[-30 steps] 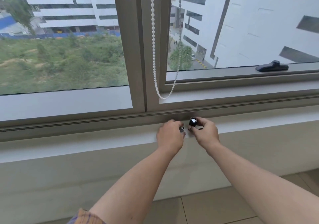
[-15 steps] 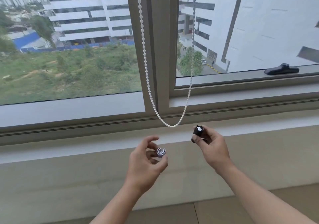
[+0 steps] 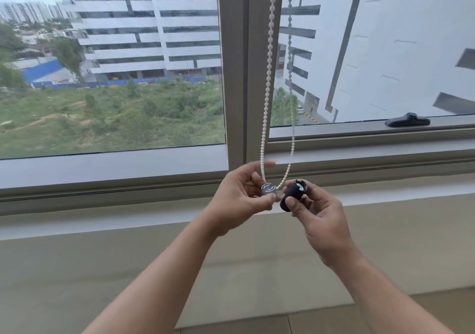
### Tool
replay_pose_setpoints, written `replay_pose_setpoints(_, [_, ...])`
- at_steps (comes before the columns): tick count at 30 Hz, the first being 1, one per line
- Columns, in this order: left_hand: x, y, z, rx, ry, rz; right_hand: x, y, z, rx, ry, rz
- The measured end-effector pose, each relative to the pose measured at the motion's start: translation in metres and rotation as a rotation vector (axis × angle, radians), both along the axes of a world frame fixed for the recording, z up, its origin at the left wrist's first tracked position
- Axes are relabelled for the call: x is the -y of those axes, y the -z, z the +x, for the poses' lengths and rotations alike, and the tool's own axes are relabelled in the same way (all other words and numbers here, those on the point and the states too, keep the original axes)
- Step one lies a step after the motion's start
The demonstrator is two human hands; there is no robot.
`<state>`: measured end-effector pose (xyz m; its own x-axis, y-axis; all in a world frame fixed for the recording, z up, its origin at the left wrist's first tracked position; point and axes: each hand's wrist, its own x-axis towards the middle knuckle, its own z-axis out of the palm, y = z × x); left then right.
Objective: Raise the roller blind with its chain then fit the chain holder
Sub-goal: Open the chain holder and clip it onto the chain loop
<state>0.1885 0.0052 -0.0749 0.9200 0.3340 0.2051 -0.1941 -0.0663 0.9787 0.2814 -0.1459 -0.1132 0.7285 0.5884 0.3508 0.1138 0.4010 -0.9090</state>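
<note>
Bead chain (image 3: 267, 81): white beaded loop, hangs in front of the window mullion (image 3: 235, 76); its bottom bend sits between the two hands, just above the window ledge (image 3: 128, 220).
Chain handling: judged light, limp and free to swing; the beads give grip, yet the loop will slip off a part unless kept taut. Best taken at the bottom bend.
Holder insert (image 3: 268, 189): small grey round piece with pale markings on its face, right at the loop's bottom bend; whether the chain is already threaded in cannot be told.
Holder body (image 3: 293, 195): dark, short cylinder with an open end turned up and toward the chain; touching or almost touching the insert.
Holder handling: both parts judged hard plastic, light, small and smooth, easy to drop; hold by the sides and keep the open end clear.
Left hand (image 3: 237, 200): fingers closed narrowly on the insert, thumb below, upper fingers blurred beside the chain.
Right hand (image 3: 321, 220): fingers wrapped around the body, thumb pressed on its side.
Blind: not in view; the glass is uncovered throughout the frame, so it is judged raised.
Step in hand: judged joining the holder parts about the loop.
Window handle (image 3: 407, 121): dark lever on the right sash frame, well apart from the hands.
Obstructions: none between the hands; the ledge lies close below.
</note>
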Motion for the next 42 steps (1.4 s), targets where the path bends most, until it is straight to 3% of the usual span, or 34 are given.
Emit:
replay_pose_setpoints(12, [0.010, -0.004, -0.028, -0.007, 0.103, 0.090, 0.017, -0.012, -0.010, 0.235, -0.254, -0.138])
replay_pose_setpoints(19, [0.006, -0.010, -0.053, -0.013, 0.152, 0.052, 0.017, -0.017, -0.017, 0.459, -0.289, -0.462])
replay_pose_setpoints(24, [0.001, -0.009, -0.069, -0.002, 0.066, 0.008, 0.012, -0.016, -0.033, 0.400, -0.350, -0.455])
replay_pose_setpoints(30, [-0.005, 0.004, -0.084, 0.015, -0.163, 0.017, 0.008, -0.011, -0.052, 0.101, -0.416, -0.302])
replay_pose_setpoints(42, [0.019, 0.034, -0.120, 0.073, -0.181, 0.027, 0.015, -0.001, -0.078, 0.071, -0.390, -0.181])
